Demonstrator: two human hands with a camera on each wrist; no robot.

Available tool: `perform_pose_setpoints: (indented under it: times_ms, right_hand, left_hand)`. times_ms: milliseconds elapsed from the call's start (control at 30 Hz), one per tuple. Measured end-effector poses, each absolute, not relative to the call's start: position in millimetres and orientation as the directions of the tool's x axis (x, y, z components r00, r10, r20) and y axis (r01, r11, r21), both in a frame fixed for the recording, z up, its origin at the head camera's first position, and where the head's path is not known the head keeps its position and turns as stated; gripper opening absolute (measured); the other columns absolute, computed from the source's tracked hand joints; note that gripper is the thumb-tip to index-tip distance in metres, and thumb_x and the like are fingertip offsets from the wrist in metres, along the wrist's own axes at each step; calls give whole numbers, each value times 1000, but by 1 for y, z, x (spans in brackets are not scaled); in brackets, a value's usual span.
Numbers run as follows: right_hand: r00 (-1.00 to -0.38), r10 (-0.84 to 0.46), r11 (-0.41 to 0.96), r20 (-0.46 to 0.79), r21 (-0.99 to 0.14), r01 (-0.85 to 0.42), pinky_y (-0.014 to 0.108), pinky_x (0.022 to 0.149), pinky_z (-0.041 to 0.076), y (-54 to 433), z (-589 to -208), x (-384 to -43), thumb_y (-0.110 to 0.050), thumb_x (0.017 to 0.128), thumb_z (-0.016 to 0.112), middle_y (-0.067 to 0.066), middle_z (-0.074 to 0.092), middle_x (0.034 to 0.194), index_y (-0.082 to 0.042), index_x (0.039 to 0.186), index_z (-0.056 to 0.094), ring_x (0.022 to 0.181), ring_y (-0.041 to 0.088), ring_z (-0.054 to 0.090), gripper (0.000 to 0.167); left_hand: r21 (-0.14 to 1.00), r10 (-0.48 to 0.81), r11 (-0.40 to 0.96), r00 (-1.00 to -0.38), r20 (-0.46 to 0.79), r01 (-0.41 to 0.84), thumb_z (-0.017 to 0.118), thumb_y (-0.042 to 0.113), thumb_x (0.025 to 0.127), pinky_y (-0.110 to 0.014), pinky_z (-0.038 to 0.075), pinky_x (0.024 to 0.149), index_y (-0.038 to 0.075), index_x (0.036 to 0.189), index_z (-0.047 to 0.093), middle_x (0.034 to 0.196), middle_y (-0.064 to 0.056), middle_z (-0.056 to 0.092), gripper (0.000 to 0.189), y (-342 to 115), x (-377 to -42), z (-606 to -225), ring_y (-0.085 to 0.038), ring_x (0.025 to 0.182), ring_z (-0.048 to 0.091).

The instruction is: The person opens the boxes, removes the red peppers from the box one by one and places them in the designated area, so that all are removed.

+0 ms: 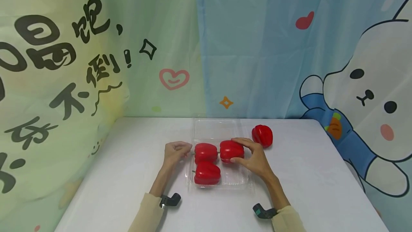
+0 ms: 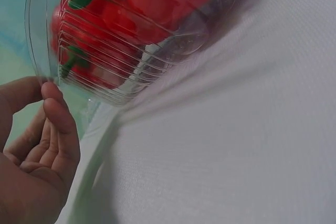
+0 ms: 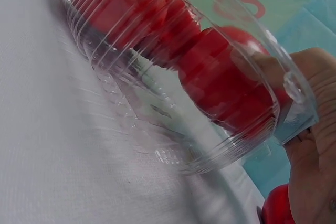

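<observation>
A clear plastic box (image 1: 236,179) lies on the table with its hinged lid (image 1: 216,129) folded back. Two red bell peppers sit in its left half, one behind (image 1: 206,152) and one in front (image 1: 207,174), with green stems pointing left. My left hand (image 1: 175,152) pinches the rim at the box's left side; the left wrist view shows thumb and fingertip (image 2: 51,90) meeting there. At the back right of the box, my right hand (image 1: 256,157) grips a third bell pepper (image 1: 231,151) between thumb and fingers. Its fingertips are partly hidden behind the pepper in the right wrist view.
Another red bell pepper (image 1: 262,135) lies on the white table (image 1: 309,174) behind the right hand, outside the box. A printed curtain (image 1: 238,46) hangs along the table's back edge. Each wrist wears a small dark camera.
</observation>
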State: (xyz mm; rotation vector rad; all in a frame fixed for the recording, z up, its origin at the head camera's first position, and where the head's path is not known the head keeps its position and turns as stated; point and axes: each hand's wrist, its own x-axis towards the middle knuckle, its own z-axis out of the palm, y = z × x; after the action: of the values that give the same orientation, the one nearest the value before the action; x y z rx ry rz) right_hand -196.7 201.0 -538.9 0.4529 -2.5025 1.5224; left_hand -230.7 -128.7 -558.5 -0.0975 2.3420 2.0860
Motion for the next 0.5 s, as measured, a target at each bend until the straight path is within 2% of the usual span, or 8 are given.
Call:
perform_pose_setpoints:
  times_ms: [500]
  right_hand:
    - [-933,-129,375,335,-855,-359,64,114,52,200,-535,-195,-13,79,97,12,72,146,-11,147,69,137,36,66,74]
  left_hand:
    - [993,-40,103,-998,-53,-57,82,14,96,-20,55,64,-4,102,81,81,-12,80,19,-129,-231,-558,-11,66,68]
